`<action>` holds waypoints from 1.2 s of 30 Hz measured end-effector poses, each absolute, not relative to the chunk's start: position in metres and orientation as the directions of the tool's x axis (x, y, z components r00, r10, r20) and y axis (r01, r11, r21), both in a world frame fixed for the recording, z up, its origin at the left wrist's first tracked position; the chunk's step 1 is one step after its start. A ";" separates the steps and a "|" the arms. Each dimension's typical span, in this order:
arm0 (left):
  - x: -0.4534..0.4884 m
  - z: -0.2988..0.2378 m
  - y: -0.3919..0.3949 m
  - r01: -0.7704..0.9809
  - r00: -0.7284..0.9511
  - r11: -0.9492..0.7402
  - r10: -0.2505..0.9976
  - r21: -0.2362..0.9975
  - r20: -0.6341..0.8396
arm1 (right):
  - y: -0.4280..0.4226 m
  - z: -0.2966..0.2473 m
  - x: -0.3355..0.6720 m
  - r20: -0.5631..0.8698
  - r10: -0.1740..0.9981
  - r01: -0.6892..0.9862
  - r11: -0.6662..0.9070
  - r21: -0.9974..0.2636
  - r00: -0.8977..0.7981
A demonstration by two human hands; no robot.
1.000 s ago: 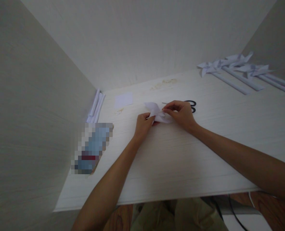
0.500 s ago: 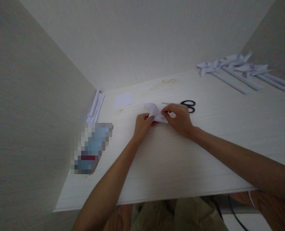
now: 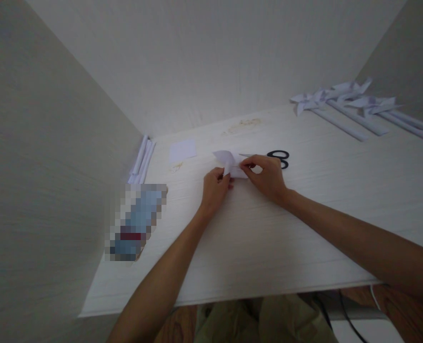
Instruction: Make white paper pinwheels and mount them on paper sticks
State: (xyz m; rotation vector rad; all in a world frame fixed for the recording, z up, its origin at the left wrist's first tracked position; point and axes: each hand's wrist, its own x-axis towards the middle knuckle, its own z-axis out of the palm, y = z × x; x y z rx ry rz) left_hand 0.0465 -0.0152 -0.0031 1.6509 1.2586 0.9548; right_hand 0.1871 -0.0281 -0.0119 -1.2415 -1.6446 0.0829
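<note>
Between my two hands, above the middle of the table, is a white paper pinwheel head (image 3: 226, 156) with curled, partly folded blades. My left hand (image 3: 214, 190) pinches its near left side between thumb and fingers. From the right, my right hand (image 3: 266, 176) grips its other edge near the centre with thumb and fingertips. Just behind my right hand lie scissors (image 3: 278, 154) with black handles, blades pointing left and partly covered. A flat square of white paper (image 3: 182, 150) rests farther back on the left.
Finished paper pinwheels (image 3: 343, 97) on rolled sticks lie at the back right. Several rolled paper sticks (image 3: 142, 159) lie against the left wall, with a pixelated phone-like object (image 3: 138, 221) in front. Small yellowish rubber bands (image 3: 245, 125) are scattered at the back. Walls enclose the table (image 3: 268, 257) on three sides.
My left hand has shifted slightly right and down, its fingers now a little more visible under the paper. The curled blade stands up more. My right hand stays nearly in place.
</note>
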 end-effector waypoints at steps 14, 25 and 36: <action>0.039 -0.005 -0.021 0.643 0.337 -0.596 0.784 0.481 0.521 | -0.029 -0.016 0.186 0.635 0.769 0.714 0.483 -0.506 -0.071; 0.041 -0.010 -0.020 0.628 0.394 -0.706 0.652 0.328 0.648 | -0.031 -0.014 0.186 0.684 0.724 0.727 0.517 -0.451 -0.090; 0.038 -0.007 -0.021 0.437 0.490 -0.804 0.588 0.402 0.643 | -0.030 -0.011 0.187 0.684 0.730 0.724 0.478 -0.498 -0.011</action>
